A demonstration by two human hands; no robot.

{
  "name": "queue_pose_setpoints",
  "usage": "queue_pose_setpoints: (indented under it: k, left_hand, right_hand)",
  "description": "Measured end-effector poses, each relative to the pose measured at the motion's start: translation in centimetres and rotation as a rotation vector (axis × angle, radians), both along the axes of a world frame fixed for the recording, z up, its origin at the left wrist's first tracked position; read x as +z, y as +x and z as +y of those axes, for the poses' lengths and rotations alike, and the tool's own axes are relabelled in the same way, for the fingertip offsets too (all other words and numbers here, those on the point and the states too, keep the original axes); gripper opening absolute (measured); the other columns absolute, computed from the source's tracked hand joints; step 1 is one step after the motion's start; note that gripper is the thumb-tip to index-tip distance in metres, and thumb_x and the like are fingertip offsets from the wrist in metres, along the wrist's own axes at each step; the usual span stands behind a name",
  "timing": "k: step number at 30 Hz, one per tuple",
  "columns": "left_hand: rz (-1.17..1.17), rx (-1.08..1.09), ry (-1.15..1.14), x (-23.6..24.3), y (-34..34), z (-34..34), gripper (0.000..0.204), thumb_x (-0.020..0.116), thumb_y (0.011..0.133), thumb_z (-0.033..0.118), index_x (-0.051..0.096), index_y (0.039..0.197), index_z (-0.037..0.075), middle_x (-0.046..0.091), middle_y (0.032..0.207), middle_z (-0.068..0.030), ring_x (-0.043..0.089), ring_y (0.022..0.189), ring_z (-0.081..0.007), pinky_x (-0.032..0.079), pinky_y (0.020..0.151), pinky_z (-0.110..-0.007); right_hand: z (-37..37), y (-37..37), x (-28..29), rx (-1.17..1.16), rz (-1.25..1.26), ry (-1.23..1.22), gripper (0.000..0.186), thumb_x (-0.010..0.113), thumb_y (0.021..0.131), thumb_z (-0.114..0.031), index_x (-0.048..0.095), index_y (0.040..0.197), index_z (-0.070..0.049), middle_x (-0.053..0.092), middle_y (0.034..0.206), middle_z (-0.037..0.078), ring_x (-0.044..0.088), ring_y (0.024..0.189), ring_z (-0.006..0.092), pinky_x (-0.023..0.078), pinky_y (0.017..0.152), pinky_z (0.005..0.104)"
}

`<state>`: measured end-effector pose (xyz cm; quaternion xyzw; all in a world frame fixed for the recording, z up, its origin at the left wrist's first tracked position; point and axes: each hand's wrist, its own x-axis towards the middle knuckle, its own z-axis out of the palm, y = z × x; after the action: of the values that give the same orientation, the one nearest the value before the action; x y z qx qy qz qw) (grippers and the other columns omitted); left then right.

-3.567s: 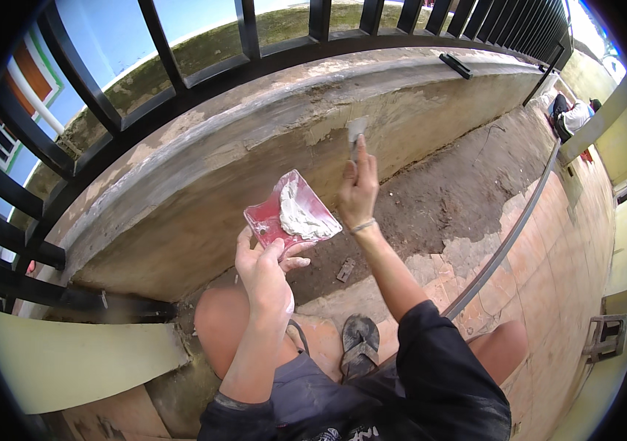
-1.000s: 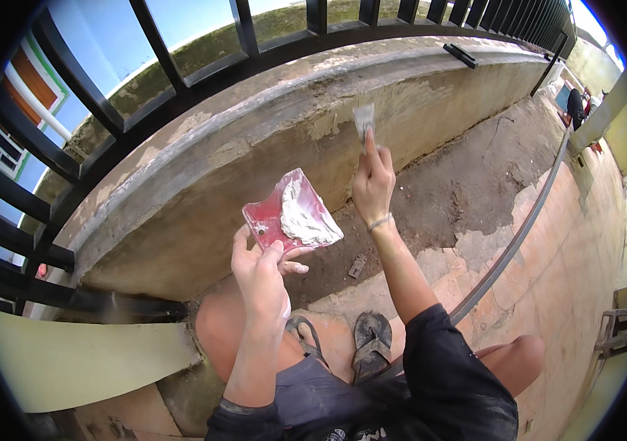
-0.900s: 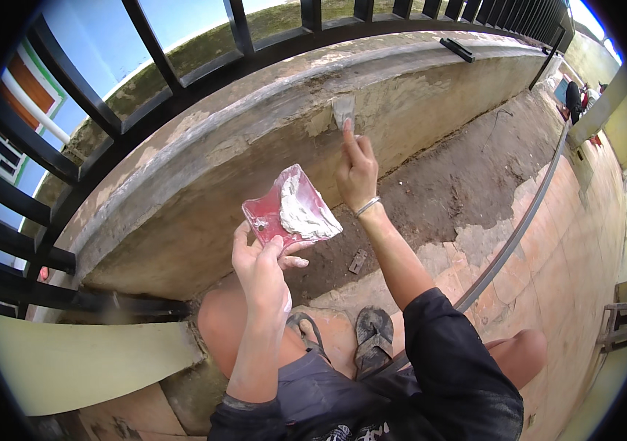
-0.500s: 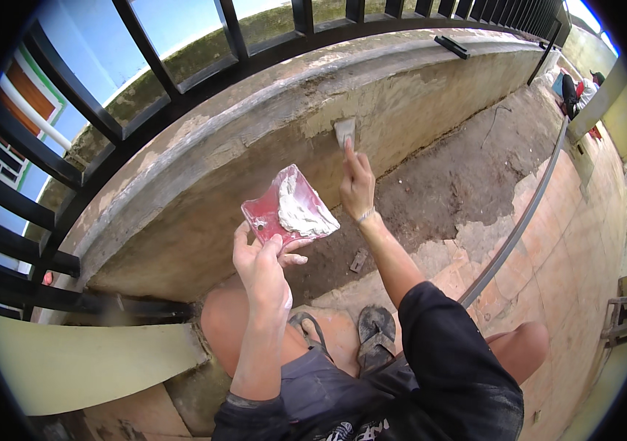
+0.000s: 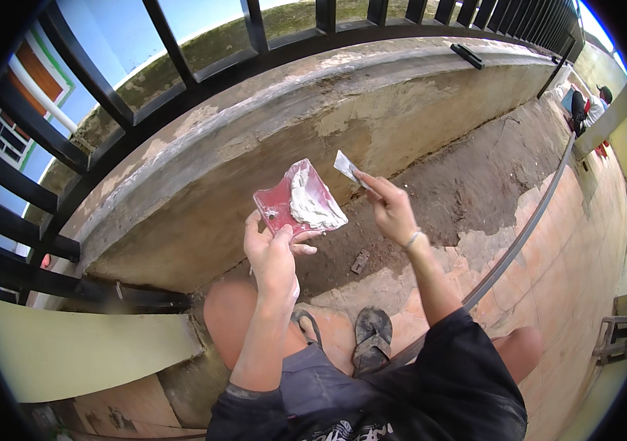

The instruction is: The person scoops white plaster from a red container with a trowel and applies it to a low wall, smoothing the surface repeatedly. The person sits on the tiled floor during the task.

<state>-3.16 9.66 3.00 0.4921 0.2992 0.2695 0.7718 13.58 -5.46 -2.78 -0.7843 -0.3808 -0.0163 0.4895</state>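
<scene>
My left hand (image 5: 271, 253) grips the lower edge of a curved red plastic piece (image 5: 274, 200) with a small hole near one corner. A heap of white putty (image 5: 312, 201) lies across its right half. In my right hand (image 5: 393, 212), to the right of it, is a small putty knife (image 5: 345, 166), its flat blade pointing up and left. The blade stands apart from both the putty and the low wall (image 5: 254, 151) ahead. A pale, rough patch (image 5: 334, 121) shows on the wall's face beyond the knife.
A black metal fence (image 5: 199, 87) runs along the wall top, where a dark bar (image 5: 467, 56) lies. Bare soil (image 5: 438, 191) borders the wall's foot. A long rail (image 5: 523, 242) crosses the tiles (image 5: 563, 242) at right. Another person (image 5: 584, 110) sits at the far right.
My right hand has drawn the putty knife off the wall, back toward me and to the right. The red piece in my left hand has shifted slightly right in the picture.
</scene>
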Motion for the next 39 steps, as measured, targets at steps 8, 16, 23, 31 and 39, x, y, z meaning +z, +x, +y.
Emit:
queue_pose_setpoints:
  k: [8,16,23,31,39]
  left_hand:
    - [0.078,-0.034,0.132,-0.7,2.2,-1.8,0.045,0.042,0.1,-0.01,0.028,0.142,-0.003,0.066,0.119,-0.0258,0.077,0.084,-0.032,0.063,0.054,-0.031]
    - [0.047,-0.046,0.143,-0.6,2.3,-2.3,0.049,0.04,0.099,-0.01,0.025,0.145,-0.003,0.065,0.12,-0.0259,0.076,0.085,-0.0293,0.064,0.054,-0.031]
    - [0.076,0.018,0.155,-1.2,1.7,-1.6,0.048,0.04,0.099,-0.01,0.026,0.145,-0.002,0.065,0.121,-0.0259,0.075,0.086,-0.028,0.063,0.053,-0.031]
    - [0.129,0.116,0.194,-1.4,2.1,-1.5,0.057,0.052,0.093,-0.006,0.037,0.147,-0.002,0.067,0.122,-0.0205,0.075,0.089,-0.0286,0.058,0.055,-0.029]
    - [0.15,0.116,0.06,0.0,1.7,-1.1,0.055,0.05,0.093,-0.006,0.038,0.147,-0.004,0.065,0.123,-0.022,0.075,0.091,-0.0321,0.056,0.056,-0.029]
  right_hand:
    - [-0.7,3.1,10.6,0.142,-0.557,-0.727,0.056,0.057,0.085,-0.004,0.065,0.138,-0.02,0.07,0.09,0.014,0.071,0.086,0.0337,0.055,0.073,0.0452]
    - [0.5,1.0,11.5,0.234,-0.531,-0.995,0.054,0.056,0.088,-0.009,0.063,0.141,-0.02,0.069,0.084,0.013,0.071,0.081,0.0322,0.055,0.07,0.0452]
    - [-2.4,-1.8,10.2,0.259,-0.5,-1.074,0.051,0.056,0.09,-0.012,0.064,0.14,-0.02,0.07,0.09,0.012,0.072,0.085,0.03,0.055,0.069,0.0431]
    - [-8.0,0.5,7.2,0.184,-0.257,-0.934,0.051,0.059,0.087,-0.011,0.067,0.136,-0.024,0.07,0.085,0.013,0.073,0.085,0.0336,0.058,0.071,0.046]
    - [-4.3,1.3,-1.8,-0.216,0.05,0.152,0.044,0.057,0.096,-0.001,0.064,0.137,-0.013,0.065,0.098,0.019,0.067,0.089,0.0373,0.053,0.078,0.0456]
